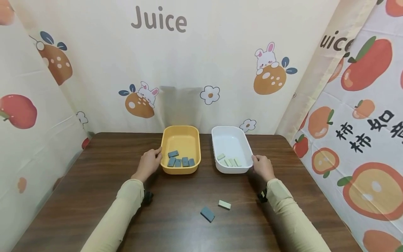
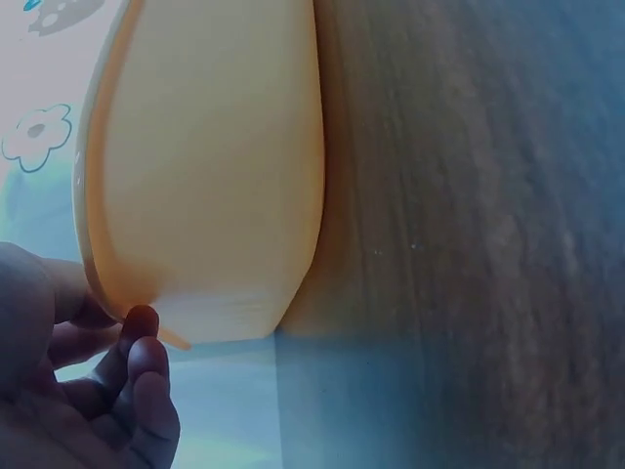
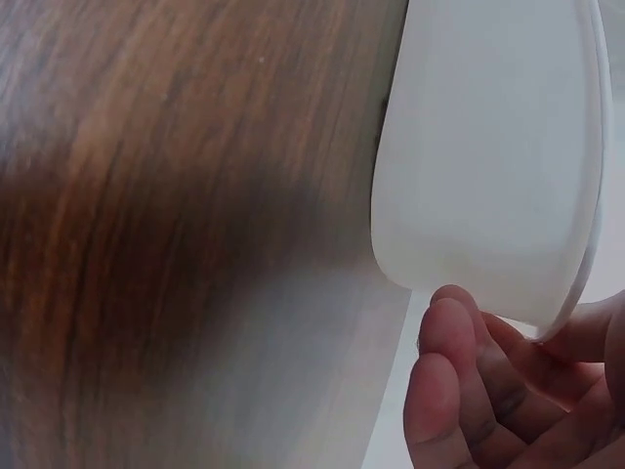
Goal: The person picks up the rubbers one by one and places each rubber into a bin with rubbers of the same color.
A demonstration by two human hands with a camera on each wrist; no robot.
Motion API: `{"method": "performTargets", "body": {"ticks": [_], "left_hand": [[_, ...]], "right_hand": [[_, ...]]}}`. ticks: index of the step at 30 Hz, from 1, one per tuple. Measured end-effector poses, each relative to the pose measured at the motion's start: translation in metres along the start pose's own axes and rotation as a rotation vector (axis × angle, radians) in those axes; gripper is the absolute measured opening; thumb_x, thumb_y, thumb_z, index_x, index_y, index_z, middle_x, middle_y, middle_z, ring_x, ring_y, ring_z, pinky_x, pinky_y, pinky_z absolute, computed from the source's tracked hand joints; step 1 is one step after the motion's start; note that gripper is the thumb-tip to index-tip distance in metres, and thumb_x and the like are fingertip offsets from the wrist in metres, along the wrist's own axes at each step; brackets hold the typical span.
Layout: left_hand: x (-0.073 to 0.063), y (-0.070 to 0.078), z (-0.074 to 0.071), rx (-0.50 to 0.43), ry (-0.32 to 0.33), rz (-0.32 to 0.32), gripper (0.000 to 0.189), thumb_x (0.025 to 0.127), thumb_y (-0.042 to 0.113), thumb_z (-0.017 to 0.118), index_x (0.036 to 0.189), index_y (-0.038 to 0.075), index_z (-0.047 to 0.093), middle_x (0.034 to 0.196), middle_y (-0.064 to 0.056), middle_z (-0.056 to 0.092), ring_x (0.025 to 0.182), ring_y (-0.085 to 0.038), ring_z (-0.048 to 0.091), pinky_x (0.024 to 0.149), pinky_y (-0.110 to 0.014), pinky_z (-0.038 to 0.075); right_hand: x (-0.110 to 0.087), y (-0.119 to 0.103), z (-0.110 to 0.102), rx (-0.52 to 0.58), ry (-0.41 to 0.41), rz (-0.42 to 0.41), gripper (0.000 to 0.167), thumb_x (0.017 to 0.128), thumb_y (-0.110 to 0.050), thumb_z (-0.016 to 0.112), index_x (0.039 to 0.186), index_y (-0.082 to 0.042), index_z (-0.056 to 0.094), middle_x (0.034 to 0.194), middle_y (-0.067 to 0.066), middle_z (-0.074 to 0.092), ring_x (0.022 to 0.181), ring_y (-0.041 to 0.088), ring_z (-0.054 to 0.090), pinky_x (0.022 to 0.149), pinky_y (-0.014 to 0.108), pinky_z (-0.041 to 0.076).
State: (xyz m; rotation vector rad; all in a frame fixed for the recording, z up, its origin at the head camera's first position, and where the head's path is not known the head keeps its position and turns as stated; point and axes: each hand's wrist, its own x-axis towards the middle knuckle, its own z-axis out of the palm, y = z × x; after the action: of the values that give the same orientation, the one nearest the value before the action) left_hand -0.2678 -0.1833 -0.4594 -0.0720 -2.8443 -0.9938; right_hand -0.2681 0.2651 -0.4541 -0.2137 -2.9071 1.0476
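My left hand (image 1: 149, 163) pinches the left rim of a yellow tray (image 1: 181, 170), thumb and fingers at its edge in the left wrist view. Several blue-grey blocks (image 1: 178, 162) lie at the tray's near end. On the other side, my right hand (image 1: 263, 167) grips the right rim of a white tray (image 1: 231, 169); its curled fingers show beneath that rim in the right wrist view. Several pale green blocks (image 1: 232, 162) are inside, toward the near end. The two trays stand side by side with a gap between them.
On the brown wooden table (image 1: 176, 203), between my forearms, lie one blue-grey block (image 1: 207, 214) and one pale green block (image 1: 224, 204). Printed curtains (image 1: 201, 63) hang behind and at both sides, close to the table's edges.
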Motion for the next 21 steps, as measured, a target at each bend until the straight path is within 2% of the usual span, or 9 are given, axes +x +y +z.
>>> {"method": "performTargets", "body": {"ticks": [4,11,15,21], "left_hand": [[0.0,0.001,0.0,0.002,0.002,0.011,0.042,0.097,0.018,0.048,0.137,0.004,0.053,0.087,-0.02,0.062,0.059,-0.022,0.04,0.058,-0.03,0.036],[-0.003,0.002,0.001,0.004,-0.01,-0.004,0.042,0.098,0.018,0.05,0.137,0.004,0.053,0.084,-0.02,0.06,0.06,-0.022,0.04,0.058,-0.03,0.037],[-0.003,0.001,0.002,-0.01,-0.024,-0.014,0.042,0.098,0.017,0.049,0.138,0.003,0.052,0.088,-0.022,0.063,0.057,-0.021,0.039,0.056,-0.029,0.037],[-0.001,0.001,0.001,-0.032,-0.028,-0.019,0.043,0.099,0.017,0.049,0.139,0.004,0.051,0.078,-0.017,0.061,0.054,-0.019,0.037,0.054,-0.029,0.037]], "right_hand": [[-0.002,0.0,-0.002,0.011,0.003,0.001,0.043,0.103,-0.027,0.041,0.117,0.006,0.064,0.078,0.015,0.07,0.059,0.017,0.061,0.058,0.029,0.045],[-0.008,0.0,-0.004,-0.008,0.036,-0.014,0.042,0.102,-0.026,0.044,0.126,0.005,0.059,0.109,0.025,0.066,0.08,0.027,0.062,0.066,0.033,0.049],[-0.013,-0.003,-0.008,-0.023,0.046,-0.018,0.039,0.101,-0.024,0.045,0.125,0.005,0.06,0.113,0.026,0.066,0.086,0.03,0.064,0.07,0.038,0.051],[-0.015,-0.011,-0.013,-0.044,0.085,-0.055,0.038,0.1,-0.023,0.046,0.123,0.003,0.061,0.115,0.026,0.066,0.086,0.031,0.063,0.069,0.038,0.049]]}}
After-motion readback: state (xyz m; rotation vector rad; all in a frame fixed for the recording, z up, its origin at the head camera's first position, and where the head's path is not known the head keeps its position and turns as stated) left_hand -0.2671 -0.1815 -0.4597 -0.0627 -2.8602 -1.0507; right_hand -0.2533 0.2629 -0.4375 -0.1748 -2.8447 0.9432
